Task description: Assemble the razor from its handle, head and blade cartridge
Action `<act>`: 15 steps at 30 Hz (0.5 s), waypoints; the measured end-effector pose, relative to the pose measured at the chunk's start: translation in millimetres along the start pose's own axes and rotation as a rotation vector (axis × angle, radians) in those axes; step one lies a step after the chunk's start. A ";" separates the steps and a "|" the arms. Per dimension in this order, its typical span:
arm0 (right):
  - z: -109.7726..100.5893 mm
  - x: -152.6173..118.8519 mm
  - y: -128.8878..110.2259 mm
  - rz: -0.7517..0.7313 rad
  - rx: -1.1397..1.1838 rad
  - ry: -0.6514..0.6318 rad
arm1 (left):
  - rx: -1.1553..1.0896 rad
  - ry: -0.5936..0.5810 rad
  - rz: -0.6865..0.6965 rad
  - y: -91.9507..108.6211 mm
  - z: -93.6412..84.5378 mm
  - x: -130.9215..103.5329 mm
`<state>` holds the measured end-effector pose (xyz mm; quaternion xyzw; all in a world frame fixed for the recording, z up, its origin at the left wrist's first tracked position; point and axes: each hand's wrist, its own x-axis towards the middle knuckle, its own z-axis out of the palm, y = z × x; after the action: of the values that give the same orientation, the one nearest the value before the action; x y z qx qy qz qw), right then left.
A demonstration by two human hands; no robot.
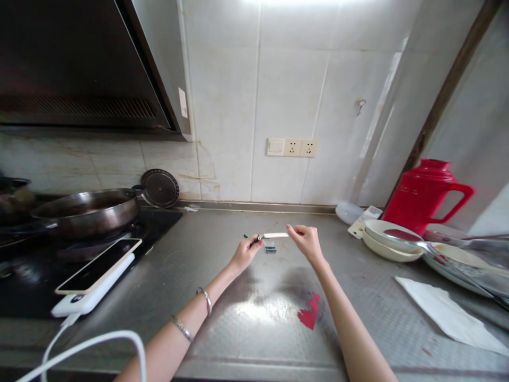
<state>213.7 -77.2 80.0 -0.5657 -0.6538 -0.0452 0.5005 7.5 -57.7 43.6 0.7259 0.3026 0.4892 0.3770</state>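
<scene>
Both of my hands are raised over the middle of the steel counter. My left hand (245,253) is closed around a small dark slim object (255,240) with a shiny end; its exact kind is too small to make out. A thin white strip (275,235) reaches from that object across to my right hand (305,240), whose thumb and fingers pinch its far end. Just below the strip, on the counter, lie small dark-green pieces (270,248), apparently in clear packaging. A torn red scrap (309,311) rests nearer the front edge, between my forearms.
Left, a phone (99,267) lies on a white power bank (93,289) with a cable, beside a steel pan (89,209) on the stove. At right stand a red thermos jug (423,193), stacked bowls (392,253) and a white napkin (447,313). Wall sockets (292,147) sit behind.
</scene>
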 end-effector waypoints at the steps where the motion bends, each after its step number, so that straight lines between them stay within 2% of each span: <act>1: -1.8 0.2 5.9 0.012 0.001 0.003 | -0.008 -0.002 0.001 0.6 0.1 -0.1; 4: -5.7 2.3 18.0 0.113 0.020 -0.024 | -0.043 -0.002 -0.010 -0.7 1.4 0.4; 7: -4.1 4.8 13.1 0.290 0.135 -0.080 | -0.104 0.011 -0.068 -7.2 3.6 2.8; 9: -2.5 3.5 0.9 0.407 0.350 -0.142 | -0.171 0.012 -0.131 -12.0 5.3 4.8; 13: -6.5 -12.4 -31.6 0.626 1.013 -0.333 | -0.276 -0.030 -0.232 -15.2 8.3 6.8; 15: -10.7 -24.1 -46.9 0.723 1.259 -0.406 | -0.322 -0.059 -0.246 -13.6 9.5 6.3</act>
<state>179.9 -117.3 92.1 -0.3493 -0.4089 0.6094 0.5826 17.6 -47.8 32.8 0.6279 0.2960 0.4600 0.5537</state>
